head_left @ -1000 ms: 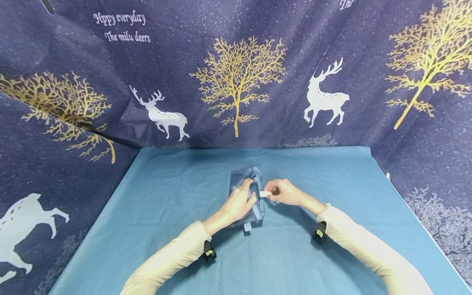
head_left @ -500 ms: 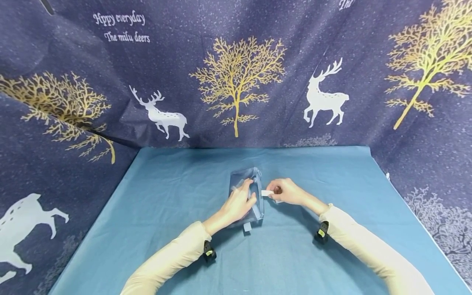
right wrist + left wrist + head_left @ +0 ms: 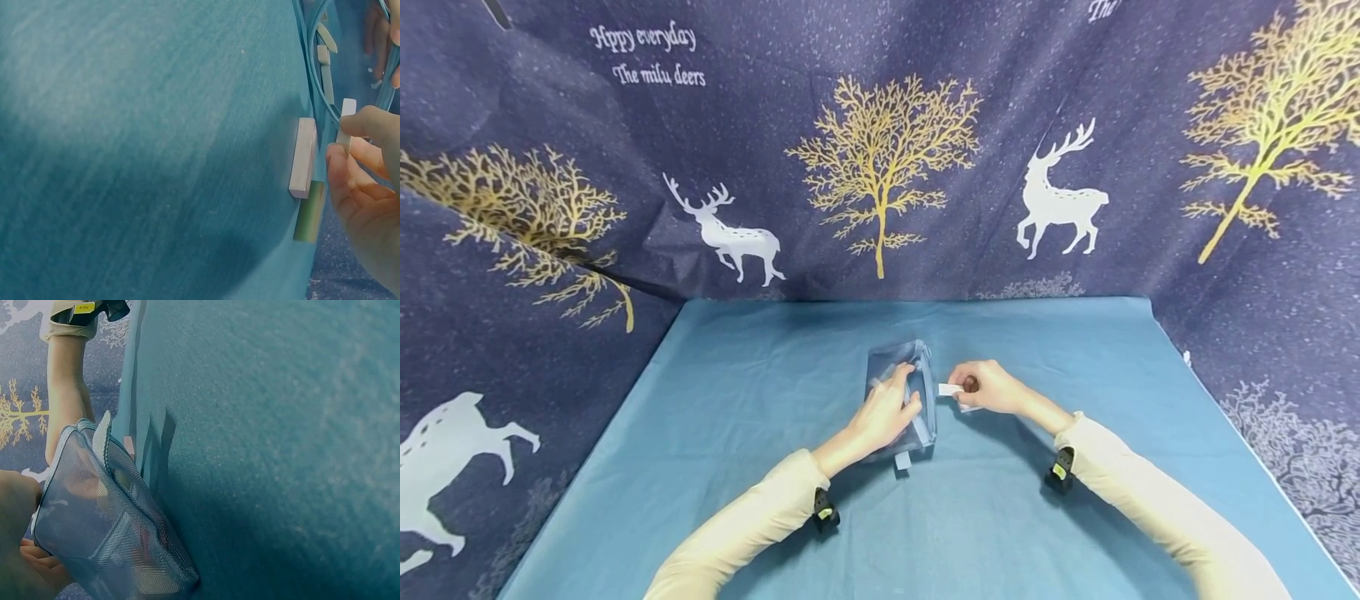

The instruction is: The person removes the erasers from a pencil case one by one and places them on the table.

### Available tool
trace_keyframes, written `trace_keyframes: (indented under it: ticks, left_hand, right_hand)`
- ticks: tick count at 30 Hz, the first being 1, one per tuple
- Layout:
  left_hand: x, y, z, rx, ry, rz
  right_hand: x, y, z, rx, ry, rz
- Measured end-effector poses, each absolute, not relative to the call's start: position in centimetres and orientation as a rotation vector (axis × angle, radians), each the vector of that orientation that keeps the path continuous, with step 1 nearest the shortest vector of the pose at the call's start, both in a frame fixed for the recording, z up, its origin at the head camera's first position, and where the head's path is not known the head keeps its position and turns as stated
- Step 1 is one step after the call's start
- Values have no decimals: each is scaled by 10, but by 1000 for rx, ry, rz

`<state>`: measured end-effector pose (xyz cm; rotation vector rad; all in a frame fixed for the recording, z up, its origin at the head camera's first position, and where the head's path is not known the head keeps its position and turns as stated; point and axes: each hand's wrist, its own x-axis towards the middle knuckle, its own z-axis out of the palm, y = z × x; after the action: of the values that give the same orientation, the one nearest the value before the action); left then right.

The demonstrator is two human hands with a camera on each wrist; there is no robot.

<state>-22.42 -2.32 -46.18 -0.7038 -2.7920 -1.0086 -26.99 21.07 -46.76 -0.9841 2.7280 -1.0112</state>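
A blue mesh zip pouch (image 3: 881,358) lies mid-table with its mouth facing right. My left hand (image 3: 883,417) grips it at the opening, thumb and forefinger spread along the rim. In the left wrist view, pale pieces show blurred through the mesh pouch (image 3: 94,512). Just right of the mouth, my right hand (image 3: 992,387) pinches a small white block (image 3: 347,119) between thumb and fingers, apart from the rim. On the cloth beside that hand lie a pale pink block (image 3: 302,159) and a green block (image 3: 309,212).
A blue cloth (image 3: 760,375) covers the table. A dark curtain (image 3: 925,50) printed with deer and trees hangs behind and at the sides. A light tab (image 3: 903,462) sticks out at the pouch's near end.
My right hand has drawn slightly right, away from the pouch mouth, still pinching the white block. My left hand and the pouch stay where they were.
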Motion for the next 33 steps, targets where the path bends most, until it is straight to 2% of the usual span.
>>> trace_keyframes:
  ticks: [33]
  left_hand:
    - [-224, -25, -462, -712, -2821, -1114]
  right_hand:
    - [-276, 224, -470, -877, 2822, -977]
